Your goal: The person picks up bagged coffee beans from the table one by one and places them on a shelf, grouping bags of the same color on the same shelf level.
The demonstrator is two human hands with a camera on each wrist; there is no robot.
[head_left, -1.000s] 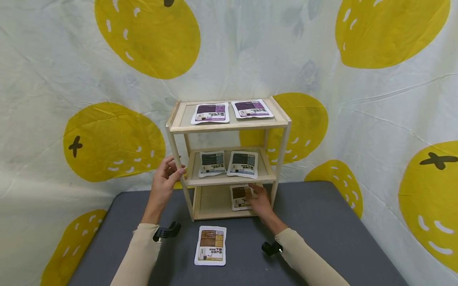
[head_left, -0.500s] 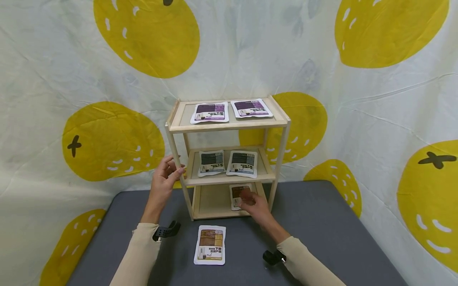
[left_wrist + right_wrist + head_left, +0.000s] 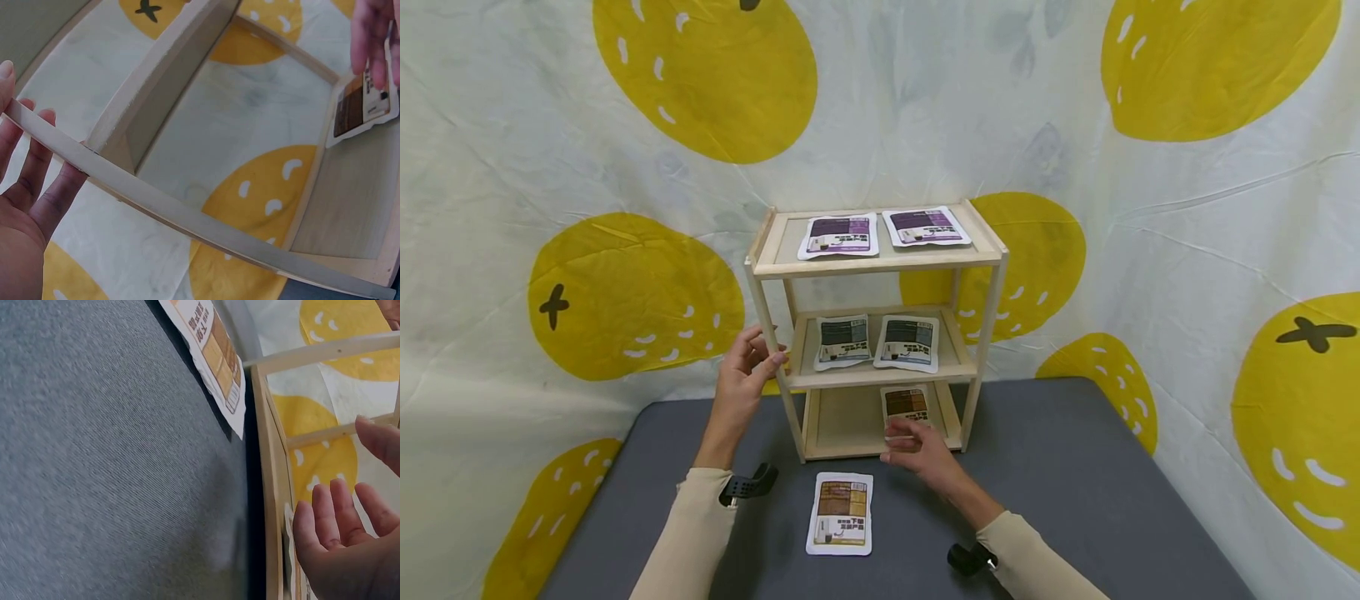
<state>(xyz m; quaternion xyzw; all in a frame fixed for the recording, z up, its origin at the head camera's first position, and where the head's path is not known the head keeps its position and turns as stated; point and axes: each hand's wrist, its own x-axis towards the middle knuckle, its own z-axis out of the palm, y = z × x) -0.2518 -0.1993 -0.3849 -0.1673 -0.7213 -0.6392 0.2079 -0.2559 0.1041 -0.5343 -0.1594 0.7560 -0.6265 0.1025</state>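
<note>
My left hand (image 3: 739, 400) holds the left front post (image 3: 144, 187) of a three-tier wooden shelf rack (image 3: 842, 425), thumb in front and fingers behind. My right hand (image 3: 931, 462) is just in front of the bottom tier, fingers apart and slightly bent, with nothing in it. Behind its fingertips a white-edged pouch with a brown label (image 3: 906, 402) lies on the right part of that tier, its lower part covered by the hand. A matching flat pouch (image 3: 841, 512) lies on the table before the rack; the right wrist view shows this brown-label pouch (image 3: 219, 356) too.
Two purple-label pouches (image 3: 841, 235) lie on the top tier. The middle tier carries two dark-green-label pouches (image 3: 908, 343). The rack stands at the back of a dark grey table (image 3: 1075, 483), against a white cloth (image 3: 940, 100) printed with yellow fruit.
My right hand has come away from the pouch on the bottom tier, moving left and toward me. My left hand stays on the post. The pouches look unmoved.
</note>
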